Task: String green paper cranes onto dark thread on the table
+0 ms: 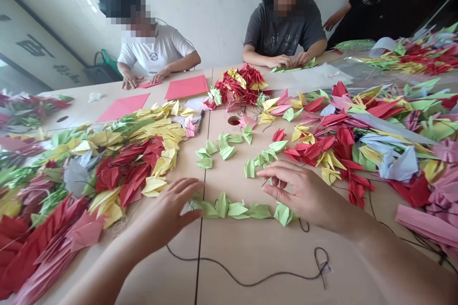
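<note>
My left hand (173,205) reaches over the left end of a row of folded green paper cranes (238,209), its fingers stretched and thumb apart. I cannot tell whether it touches them. The row lies across the table seam, and a dark cord shows at its right end. My right hand (296,190) is above that end, thumb and fingers drawn together in a pinch. A thin dark tip, needle or cord end, sticks out from the fingertips. Loose green cranes (268,155) lie just beyond. A length of dark cord (243,283) curves across the table in front of me.
Strung paper cranes in red, yellow, green and pink lie in a left pile (138,157) and a right pile (358,124). A red paper stack (188,86), a pen (201,121) and a table hole (234,120) are farther off. Two people work with paper across the table (229,248); another stands behind.
</note>
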Available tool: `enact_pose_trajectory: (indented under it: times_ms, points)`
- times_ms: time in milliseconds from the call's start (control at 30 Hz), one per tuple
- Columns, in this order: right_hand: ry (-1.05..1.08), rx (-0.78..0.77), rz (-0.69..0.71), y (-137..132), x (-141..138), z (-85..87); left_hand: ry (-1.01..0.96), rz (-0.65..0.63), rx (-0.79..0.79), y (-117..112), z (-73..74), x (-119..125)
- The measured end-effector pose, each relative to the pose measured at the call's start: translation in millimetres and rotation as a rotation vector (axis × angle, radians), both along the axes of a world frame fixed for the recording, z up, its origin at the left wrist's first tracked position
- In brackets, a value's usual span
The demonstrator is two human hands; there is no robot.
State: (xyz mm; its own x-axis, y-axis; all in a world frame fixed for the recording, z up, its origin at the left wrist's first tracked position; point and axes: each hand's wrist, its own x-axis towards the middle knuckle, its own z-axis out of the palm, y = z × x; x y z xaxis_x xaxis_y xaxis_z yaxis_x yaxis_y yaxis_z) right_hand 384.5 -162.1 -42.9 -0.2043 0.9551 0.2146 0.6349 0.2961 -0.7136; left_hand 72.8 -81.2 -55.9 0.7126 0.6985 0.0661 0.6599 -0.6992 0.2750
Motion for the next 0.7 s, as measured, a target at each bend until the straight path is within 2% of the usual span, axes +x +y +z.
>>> enact_pose_trajectory:
  times_ms: [200, 367, 433, 533, 633, 700]
  points:
    - [-0.046, 0.011, 0.015, 0, -3, -5.8, -0.032, -0.038, -0.034, -24, -5.2, 22]
    - [0.005, 0.034, 0.028, 1, -2, -5.0, -0.098, -0.043, -0.049, -21, 12.6, 42]
    - [0.044, 0.022, 0.09, 0, -4, -3.0, -0.17, -0.06, -0.118, -22, 22.3, 54]
    - [0.096, -0.014, 0.253, -2, -9, 1.0, -0.329, -0.083, -0.295, -30, 31.7, 77]
    - [0.077, -0.008, 0.354, -5, -14, 2.7, -0.5, -0.049, -0.436, -39, 32.2, 93]
    - [0.064, 0.016, 0.352, -7, -15, 0.9, -0.59, -0.002, -0.489, -41, 29.2, 97]
